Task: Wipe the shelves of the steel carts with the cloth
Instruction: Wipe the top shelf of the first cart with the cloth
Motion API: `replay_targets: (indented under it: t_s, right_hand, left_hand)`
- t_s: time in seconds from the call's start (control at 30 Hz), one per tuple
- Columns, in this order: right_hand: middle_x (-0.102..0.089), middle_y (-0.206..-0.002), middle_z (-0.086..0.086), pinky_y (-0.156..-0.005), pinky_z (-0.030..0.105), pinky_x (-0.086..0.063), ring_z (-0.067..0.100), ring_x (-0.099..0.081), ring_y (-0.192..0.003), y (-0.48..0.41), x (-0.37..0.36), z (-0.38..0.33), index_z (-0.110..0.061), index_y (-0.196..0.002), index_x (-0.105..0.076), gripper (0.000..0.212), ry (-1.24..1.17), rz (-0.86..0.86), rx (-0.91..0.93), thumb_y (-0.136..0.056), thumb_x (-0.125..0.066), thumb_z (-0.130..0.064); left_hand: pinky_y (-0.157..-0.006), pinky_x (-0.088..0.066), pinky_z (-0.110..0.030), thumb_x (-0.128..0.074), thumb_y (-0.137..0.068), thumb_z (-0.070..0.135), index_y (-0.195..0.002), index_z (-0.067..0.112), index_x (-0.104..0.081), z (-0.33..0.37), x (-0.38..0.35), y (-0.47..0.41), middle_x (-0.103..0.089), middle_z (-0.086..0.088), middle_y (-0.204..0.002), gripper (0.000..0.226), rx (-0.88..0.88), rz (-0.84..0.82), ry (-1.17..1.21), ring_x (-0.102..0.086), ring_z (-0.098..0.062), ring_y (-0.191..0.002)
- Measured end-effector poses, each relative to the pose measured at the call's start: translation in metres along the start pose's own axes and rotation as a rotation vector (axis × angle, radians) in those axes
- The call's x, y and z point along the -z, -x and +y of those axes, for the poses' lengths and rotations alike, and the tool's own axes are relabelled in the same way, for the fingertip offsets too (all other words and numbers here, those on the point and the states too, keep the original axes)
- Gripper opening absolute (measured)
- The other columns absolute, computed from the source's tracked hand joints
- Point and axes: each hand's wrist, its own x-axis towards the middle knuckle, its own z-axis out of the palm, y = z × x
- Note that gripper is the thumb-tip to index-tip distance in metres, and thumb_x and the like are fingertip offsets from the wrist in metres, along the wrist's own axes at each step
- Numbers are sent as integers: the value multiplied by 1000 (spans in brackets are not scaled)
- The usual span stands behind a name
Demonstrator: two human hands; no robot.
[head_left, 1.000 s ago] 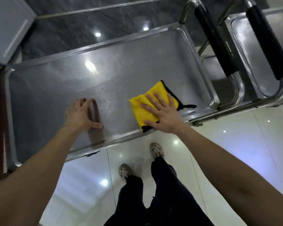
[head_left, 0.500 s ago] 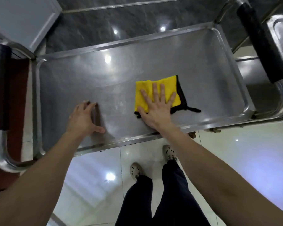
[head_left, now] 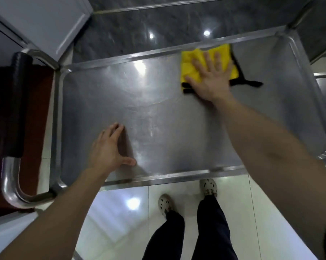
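Nearest the camera, two legs in dark trousers (head_left: 212,231) stand on pale glossy floor tiles (head_left: 121,212), with a pale perforated shoe (head_left: 165,204) on each foot, toes pointing at the cart. Just beyond the toes runs the near rim (head_left: 177,177) of the cart's top shelf (head_left: 167,128), a shallow steel tray with rounded corners and smeary streaks across its surface.

Both bare forearms reach over that rim. The left hand (head_left: 109,149) rests on the near left part of the shelf, palm down, its fingers straight and close together and the thumb stuck out to the side; it holds nothing.

Further in, toward the far right corner, the right hand (head_left: 211,79) lies flat on the yellow cloth (head_left: 188,68), fingers straight and spread apart, pressing it onto the steel. The cloth is bunched and folded, and its top edge lies up against the far rim (head_left: 139,55). Its black edging shows below the thumb, and a black loop (head_left: 252,83) trails out to the right on the shelf. The hand and cloth are slightly blurred.

Off the shelf's left end, the bent steel tube of the cart's handle carries a black grip (head_left: 17,104), above a dark red surface (head_left: 34,128).

Beyond the far rim lies dark grey polished stone (head_left: 158,21) with bright light spots, and a white cabinet (head_left: 46,19) fills the upper left corner. At the right edge, part of another steel frame (head_left: 325,75) shows.
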Motion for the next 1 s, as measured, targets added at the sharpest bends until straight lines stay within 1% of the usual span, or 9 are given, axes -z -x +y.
replay_targets:
  t_s: [0.1,0.2,0.27,0.33,0.47,0.57,0.77,0.93,1.0]
  right_hand:
    - [-11,-181,1,-120,82,4,39,0,-166,-3,5,23,-49,-167,-27,82,-35,42,-245,-93,-30,-87]
    - [-7,-181,7,-116,85,3,45,3,-165,-15,-3,-30,-46,-168,-25,87,-62,49,-352,-90,-27,-85]
    - [-5,-181,10,-115,85,5,47,4,-164,-23,-13,-81,-45,-169,-23,88,-68,40,-245,-90,-26,-84]
    - [-4,-181,9,-116,85,6,46,5,-164,-28,-24,-136,-45,-169,-22,86,-44,23,-51,-92,-26,-84]
    - [-5,-182,0,-118,83,7,37,5,-166,-15,-42,-207,-49,-167,-25,83,41,-60,287,-93,-22,-86]
    - [-8,-181,-3,-120,81,5,33,1,-167,14,-42,-193,-49,-167,-28,81,15,-62,345,-95,-24,-85]
    - [-6,-181,-4,-122,78,0,31,2,-167,133,-42,-126,-45,-168,-26,77,31,3,315,-100,-32,-81]
    - [-2,-181,-6,-123,77,-3,29,5,-167,227,-49,-104,-45,-170,-21,79,74,16,214,-101,-37,-81]
    - [-1,-181,-7,-123,77,-2,29,6,-167,235,-46,-106,-47,-169,-19,80,74,-14,176,-100,-35,-83]
  left_hand:
    - [-131,-28,-53,-98,-57,67,-172,30,-19,8,0,4,-14,6,-180,145,2,-15,21,-20,-26,-164]
    - [-132,-26,-53,-96,-60,68,-173,30,-15,7,0,4,-9,6,-181,144,8,-18,11,-16,-25,-166]
    - [-132,-26,-52,-95,-60,70,-173,31,-14,3,-2,1,-9,6,-181,144,1,-8,2,-15,-25,-166]
    - [-132,-27,-51,-94,-59,72,-173,31,-14,-1,-5,-2,-9,6,-181,145,-6,4,2,-15,-24,-166]
    - [-131,-27,-47,-96,-53,73,-173,29,-18,-9,-12,-8,-15,7,-180,150,-9,49,23,-19,-22,-164]
    - [-132,-25,-46,-98,-49,72,-172,28,-21,-14,-18,-9,-18,7,-179,151,-16,58,83,-20,-21,-164]
    - [-130,-25,-48,-97,-47,74,-170,22,-27,-17,-18,1,-29,-2,-176,150,-46,110,107,-26,-26,-161]
    - [-127,-28,-50,-78,-61,92,-164,24,-34,-39,-32,41,-36,-7,-169,131,-41,292,106,-35,-31,-154]
    - [-130,-21,-50,-67,-61,102,-166,29,-27,-64,-46,61,-26,-6,-174,134,-26,299,161,-25,-28,-160]
